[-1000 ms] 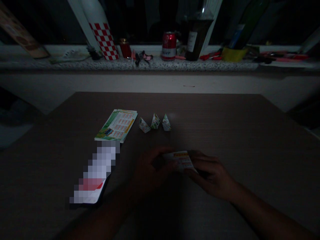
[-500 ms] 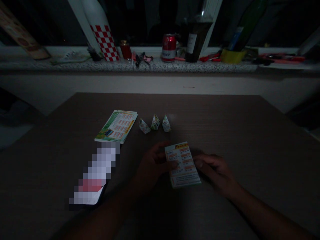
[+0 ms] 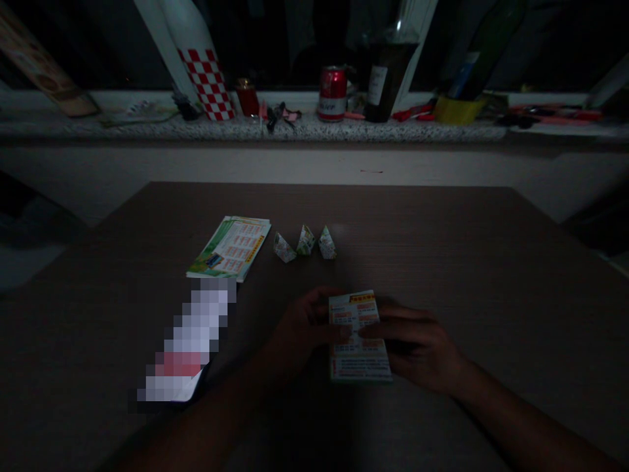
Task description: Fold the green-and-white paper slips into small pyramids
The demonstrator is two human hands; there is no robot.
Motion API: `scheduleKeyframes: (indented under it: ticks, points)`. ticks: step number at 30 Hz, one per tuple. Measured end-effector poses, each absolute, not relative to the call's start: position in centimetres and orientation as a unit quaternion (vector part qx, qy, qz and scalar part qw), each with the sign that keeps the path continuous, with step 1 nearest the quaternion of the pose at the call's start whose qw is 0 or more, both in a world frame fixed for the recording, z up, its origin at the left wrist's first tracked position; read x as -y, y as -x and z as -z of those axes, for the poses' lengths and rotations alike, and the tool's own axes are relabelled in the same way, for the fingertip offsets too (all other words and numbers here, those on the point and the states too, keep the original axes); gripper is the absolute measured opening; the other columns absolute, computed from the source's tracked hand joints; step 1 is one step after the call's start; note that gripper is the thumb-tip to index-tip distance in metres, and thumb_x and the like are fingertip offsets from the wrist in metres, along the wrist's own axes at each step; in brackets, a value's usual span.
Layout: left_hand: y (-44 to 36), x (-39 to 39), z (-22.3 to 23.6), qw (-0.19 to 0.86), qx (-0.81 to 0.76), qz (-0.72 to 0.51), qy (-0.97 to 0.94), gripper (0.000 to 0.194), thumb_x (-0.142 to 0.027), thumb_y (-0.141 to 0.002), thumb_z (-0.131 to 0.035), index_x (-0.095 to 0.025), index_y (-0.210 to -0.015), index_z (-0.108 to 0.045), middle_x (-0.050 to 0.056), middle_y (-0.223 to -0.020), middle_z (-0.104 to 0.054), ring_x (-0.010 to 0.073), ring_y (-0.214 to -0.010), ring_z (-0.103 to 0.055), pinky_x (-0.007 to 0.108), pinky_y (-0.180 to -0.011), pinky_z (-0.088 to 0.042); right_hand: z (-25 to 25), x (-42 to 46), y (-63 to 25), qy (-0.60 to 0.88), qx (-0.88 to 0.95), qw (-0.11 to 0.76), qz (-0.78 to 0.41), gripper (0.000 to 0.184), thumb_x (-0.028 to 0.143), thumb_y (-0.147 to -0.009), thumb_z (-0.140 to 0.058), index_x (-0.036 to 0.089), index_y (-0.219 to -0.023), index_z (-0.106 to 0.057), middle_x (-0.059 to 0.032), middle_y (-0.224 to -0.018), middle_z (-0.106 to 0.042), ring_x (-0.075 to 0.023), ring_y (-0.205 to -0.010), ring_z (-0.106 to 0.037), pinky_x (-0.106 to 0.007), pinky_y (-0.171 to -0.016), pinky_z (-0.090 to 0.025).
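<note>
And here at six o'clock, the left hand [image 3: 304, 324] pinches the printed paper sheet [image 3: 361, 360] from its nine o'clock side while the right hand [image 3: 422, 341] grips it from three, three folded paper pieces [image 3: 305, 241] standing near at twelve!

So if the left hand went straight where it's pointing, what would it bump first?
Probably the right hand, just across the printed leaflet the left hand holds; depth is unclear.
</note>
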State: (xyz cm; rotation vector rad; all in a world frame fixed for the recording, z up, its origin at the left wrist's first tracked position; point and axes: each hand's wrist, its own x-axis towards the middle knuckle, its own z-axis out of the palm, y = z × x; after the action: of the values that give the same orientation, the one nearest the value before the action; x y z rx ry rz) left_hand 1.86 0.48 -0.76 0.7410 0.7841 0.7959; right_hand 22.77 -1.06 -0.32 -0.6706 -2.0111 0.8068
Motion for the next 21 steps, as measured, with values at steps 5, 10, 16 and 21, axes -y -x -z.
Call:
scheduleKeyframes:
  ticks: [5, 10, 16, 21]
  points:
    - [-1.9, -0.5, 0.8, 0.788, -0.356, -0.371, -0.337, 0.049, -0.009, -0.065, -0.078, -0.017, -0.107, -0.054, 0.004, -0.091, -0.072, 0.0166, -0.075, -0.068, 0.03, -0.068, -0.054, 0.1, 0.9, -22.6, 0.271, 0.801, 0.432, -0.314, 0.019, 0.019, -0.083, -0.067, 0.02, -0.103, -0.069, -0.0098, -0.099, -0.07, -0.0206, -0.094, -0.068, -0.033, -0.078, -0.059]
    - [-1.9, -0.3, 0.8, 0.782, -0.358, -0.368, -0.354, 0.049, -0.012, -0.065, -0.079, -0.017, -0.106, -0.053, 0.005, -0.093, -0.072, 0.0176, -0.078, -0.068, 0.031, -0.072, -0.054, 0.4, 0.9, -22.8, 0.267, 0.792, 0.442, -0.326, 0.016, 0.022, -0.084, -0.067, 0.02, -0.099, -0.071, -0.0091, -0.097, -0.071, -0.02, -0.09, -0.069, -0.032, -0.076, -0.059]
    - [-1.9, -0.2, 0.3, 0.75, -0.387, -0.347, -0.409, 0.051, -0.019, -0.063, -0.082, -0.02, -0.102, -0.049, 0.001, -0.084, -0.07, 0.015, -0.07, -0.065, 0.025, -0.064, -0.05, 1.3, 1.2, -23.1, 0.303, 0.76, 0.45, -0.359, 0.018, 0.015, -0.081, -0.07, 0.022, -0.097, -0.073, -0.0071, -0.097, -0.072, -0.0188, -0.086, -0.07, -0.028, -0.07, -0.059]
    - [-1.9, -0.2, 0.2, 0.703, -0.395, -0.346, -0.48, 0.04, -0.023, -0.061, -0.083, -0.018, -0.082, -0.05, -0.005, -0.071, -0.059, 0.0085, -0.06, -0.055, 0.017, -0.053, -0.042, 0.7, 1.2, -22.9, 0.339, 0.739, 0.467, -0.347, 0.009, 0.015, -0.079, -0.071, 0.02, -0.086, -0.073, -0.0043, -0.081, -0.074, -0.0163, -0.073, -0.071, -0.024, -0.064, -0.057]
